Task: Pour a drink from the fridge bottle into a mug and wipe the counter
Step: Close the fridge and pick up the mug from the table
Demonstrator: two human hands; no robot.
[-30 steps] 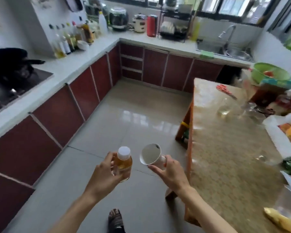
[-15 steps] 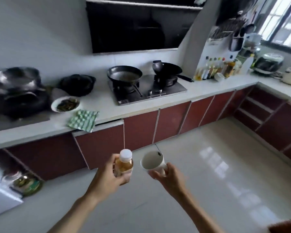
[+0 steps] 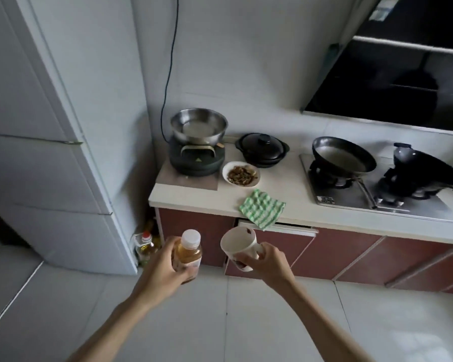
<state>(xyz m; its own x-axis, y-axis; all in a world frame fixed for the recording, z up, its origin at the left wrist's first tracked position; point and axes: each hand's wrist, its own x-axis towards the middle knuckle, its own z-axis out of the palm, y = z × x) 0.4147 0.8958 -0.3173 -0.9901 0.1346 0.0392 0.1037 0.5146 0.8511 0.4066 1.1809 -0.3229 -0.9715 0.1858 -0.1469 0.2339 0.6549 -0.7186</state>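
Observation:
My left hand (image 3: 162, 270) grips a small bottle (image 3: 188, 253) of amber drink with a white cap on, held upright over the floor. Beside it, my right hand (image 3: 268, 261) holds a white mug (image 3: 237, 244) by its handle side, tilted with its empty mouth toward me. Both are in front of the white counter (image 3: 298, 205). A green checked cloth (image 3: 262, 208) lies on the counter edge, one corner hanging over, just above the mug. The white fridge (image 3: 45, 152) stands to the left, its doors closed.
On the counter sit a steel bowl (image 3: 198, 125) on a dark cooker, a black lidded pot (image 3: 262, 149), a plate of food (image 3: 241, 174), and a gas hob with a frying pan (image 3: 343, 156) and a wok (image 3: 426, 168). Oil bottles (image 3: 145, 248) stand on the floor beside the fridge.
The view has swung left, from the table and sink side to the stove counter and fridge. Both hands keep the bottle and mug in front of me, now closer to the counter.

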